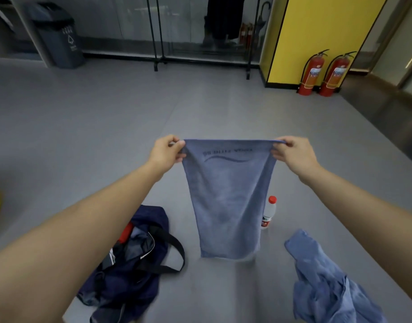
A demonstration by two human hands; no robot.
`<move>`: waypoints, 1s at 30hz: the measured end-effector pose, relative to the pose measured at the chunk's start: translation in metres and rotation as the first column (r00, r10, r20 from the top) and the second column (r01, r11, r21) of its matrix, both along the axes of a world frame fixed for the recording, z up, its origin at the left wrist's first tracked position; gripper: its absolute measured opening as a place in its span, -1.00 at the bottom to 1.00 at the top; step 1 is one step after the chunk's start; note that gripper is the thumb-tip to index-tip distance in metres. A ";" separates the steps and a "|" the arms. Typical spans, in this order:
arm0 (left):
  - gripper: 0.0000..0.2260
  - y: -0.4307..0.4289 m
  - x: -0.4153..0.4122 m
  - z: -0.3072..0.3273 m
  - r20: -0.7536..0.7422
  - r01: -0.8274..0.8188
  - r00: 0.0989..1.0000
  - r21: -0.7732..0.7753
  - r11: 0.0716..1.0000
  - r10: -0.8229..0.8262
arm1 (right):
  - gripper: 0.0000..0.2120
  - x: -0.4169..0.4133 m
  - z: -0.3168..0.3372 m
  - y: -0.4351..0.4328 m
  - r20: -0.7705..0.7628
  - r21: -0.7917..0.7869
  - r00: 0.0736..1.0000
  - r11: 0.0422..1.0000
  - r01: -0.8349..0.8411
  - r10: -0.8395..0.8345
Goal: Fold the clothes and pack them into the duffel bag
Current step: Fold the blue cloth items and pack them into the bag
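I have a blue-grey towel (228,201) held up in front of me, hanging flat above the grey floor (107,127). My left hand (166,151) pinches its top left corner between thumb and fingers, and my right hand (291,152) is closed the same way on the top right corner. A dark line of lettering over a wavy stroke runs just under the top edge, but I cannot read it. Below my left forearm the navy duffel bag (130,264) lies open on the floor, black strap looped over it, with something red and some blue fabric showing inside. Behind the towel's right edge stands a clear water bottle (269,213) with a red cap and a red-and-white label too small to read. A crumpled blue shirt (326,280) lies at lower right. Farther off, two red fire extinguishers (323,75) stand beside a yellow wall panel (323,31), a grey bin (58,36) with a recycling mark sits at upper left, and a black garment rack (158,33) stands between them.
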State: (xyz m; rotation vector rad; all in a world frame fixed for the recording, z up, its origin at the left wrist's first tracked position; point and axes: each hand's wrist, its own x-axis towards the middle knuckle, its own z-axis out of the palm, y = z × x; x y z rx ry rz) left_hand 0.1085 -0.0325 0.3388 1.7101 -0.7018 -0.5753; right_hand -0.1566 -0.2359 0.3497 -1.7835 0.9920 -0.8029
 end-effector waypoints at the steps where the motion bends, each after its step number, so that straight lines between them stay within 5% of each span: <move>1: -0.82 -0.006 0.005 0.006 0.027 0.003 1.000 -0.029 1.000 -0.002 | -0.76 0.001 0.005 -0.006 0.002 -0.046 1.000 0.999 -0.005 0.005; 10: -0.82 -0.012 0.015 0.043 0.303 0.142 0.948 -0.140 0.980 -0.094 | -0.78 -0.019 0.038 -0.016 0.048 -0.232 0.995 0.970 -0.069 0.082; 16: -0.87 0.020 0.002 -0.027 0.305 0.162 0.938 0.036 0.986 -0.165 | -0.88 -0.054 -0.028 0.005 -0.289 -0.301 0.957 0.947 -0.114 0.023; 24: -0.84 0.080 -0.046 -0.229 0.210 0.189 0.932 0.412 0.891 -0.294 | -0.71 -0.084 -0.229 0.071 -0.753 -0.019 0.610 0.919 -0.395 0.246; 27: -0.73 0.112 -0.069 -0.304 0.108 0.273 0.905 0.596 0.755 -0.413 | -0.75 -0.097 -0.299 0.094 -0.815 0.140 0.457 0.886 -0.442 0.357; 30: -0.77 0.142 -0.092 -0.355 -0.010 0.325 0.884 0.732 0.599 -0.467 | -0.75 -0.107 -0.356 0.116 -0.794 0.272 0.408 0.864 -0.424 0.450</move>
